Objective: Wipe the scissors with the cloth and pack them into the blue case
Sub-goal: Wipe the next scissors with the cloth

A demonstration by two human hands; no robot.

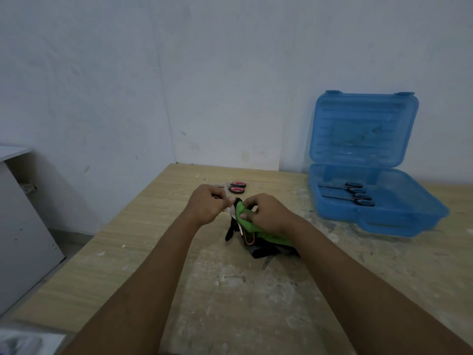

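Observation:
My left hand [207,204] is closed around a pair of scissors [236,221] above the table's middle; only a bit of blade and dark handle shows. My right hand [266,212] presses a green cloth [247,221] with dark parts against the blade. Another pair of scissors with red-and-black handles [236,187] lies on the table just beyond my hands. The blue case [409,219] stands open at the right, lid upright against the wall. Two pairs of black-handled scissors [353,193] lie in its base.
The wooden table [153,252] is scuffed with white paint marks. Its left edge runs diagonally, with a white cabinet [23,226] beyond it on the floor. A white wall stands right behind the table. Something pale and blurred sits at the bottom left corner.

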